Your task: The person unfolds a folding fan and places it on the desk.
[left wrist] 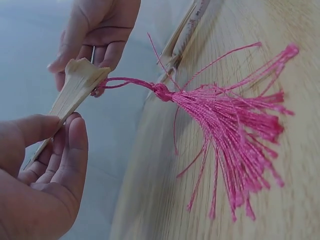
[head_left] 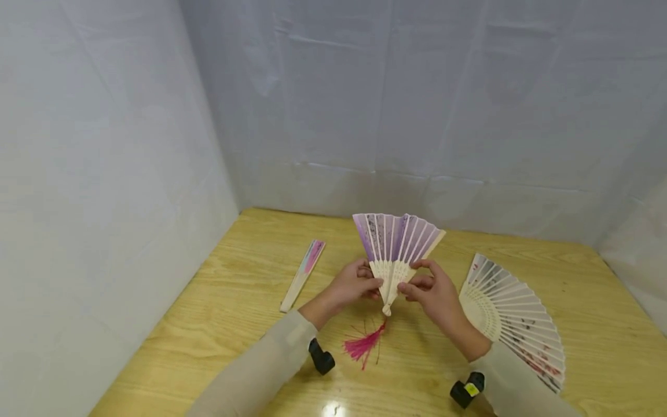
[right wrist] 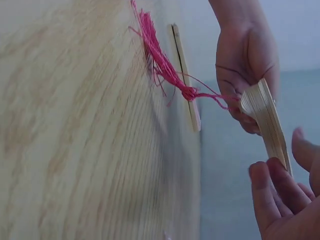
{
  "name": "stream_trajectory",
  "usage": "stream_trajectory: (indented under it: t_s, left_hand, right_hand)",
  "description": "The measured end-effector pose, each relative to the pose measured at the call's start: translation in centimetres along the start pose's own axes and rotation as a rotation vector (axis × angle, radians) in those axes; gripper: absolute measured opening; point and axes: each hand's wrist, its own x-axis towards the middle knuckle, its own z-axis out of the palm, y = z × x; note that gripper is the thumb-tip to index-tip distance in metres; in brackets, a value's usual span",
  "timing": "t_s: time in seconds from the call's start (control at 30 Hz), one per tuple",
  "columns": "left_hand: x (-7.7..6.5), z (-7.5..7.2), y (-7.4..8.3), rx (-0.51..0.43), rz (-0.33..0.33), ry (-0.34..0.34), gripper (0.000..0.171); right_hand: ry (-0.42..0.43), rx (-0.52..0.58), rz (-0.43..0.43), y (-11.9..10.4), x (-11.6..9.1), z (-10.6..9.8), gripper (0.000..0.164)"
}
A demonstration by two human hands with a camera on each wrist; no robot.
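Observation:
A purple folding fan (head_left: 387, 238) with pale ribs is partly spread, held up over the table. My left hand (head_left: 350, 284) pinches its left ribs, thumb in front and fingers behind. On the other edge, my right hand (head_left: 433, 291) grips the right ribs between thumb and fingers. A pink tassel (left wrist: 225, 125) hangs by a cord from the narrow pivot end of the ribs (left wrist: 75, 87). In the right wrist view, the stacked ribs (right wrist: 265, 117) lie against the right fingertips (right wrist: 277, 167).
A closed folding fan (head_left: 303, 275) with a pink and blue edge lies left on the wooden table (head_left: 208, 324). At right, a white fan (head_left: 521, 313) with red and dark painting is spread wide, partly behind the right forearm. White sheets (head_left: 417, 104) hang behind and beside the table.

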Motion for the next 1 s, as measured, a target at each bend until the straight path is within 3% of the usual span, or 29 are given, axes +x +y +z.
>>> stream_trajectory:
  t_s: [0.23, 0.43, 0.53, 0.67, 0.8, 1.0]
  left_hand:
    - [-0.06, -0.38, 0.15, -0.009, -0.003, 0.020, 0.026]
    - [-0.17, -0.45, 0.40, 0.007, -0.003, 0.032, 0.025]
    - [-0.19, -0.53, 0.41, 0.013, -0.011, 0.039, 0.022]
    - [-0.12, -0.64, 0.24, 0.020, -0.025, 0.049, 0.022]
    - [-0.05, -0.65, 0.18, 0.025, -0.020, 0.060, 0.024]
    - [0.05, -0.66, 0.08, 0.021, -0.022, 0.077, 0.025]
  right_hand:
    - [-0.038, -0.245, -0.156, 0.00, 0.24, -0.09, 0.053]
    - [0.043, -0.398, -0.237, -0.15, 0.22, 0.06, 0.046]
    - [0.086, -0.526, -0.274, -0.14, 0.19, 0.06, 0.045]
    - [0.209, -0.714, -0.417, 0.12, 0.29, 0.06, 0.049]
    - [0.321, -0.786, -0.553, 0.44, 0.48, 0.03, 0.053]
    - [0.327, -0.836, -0.623, 0.49, 0.46, -0.13, 0.054]
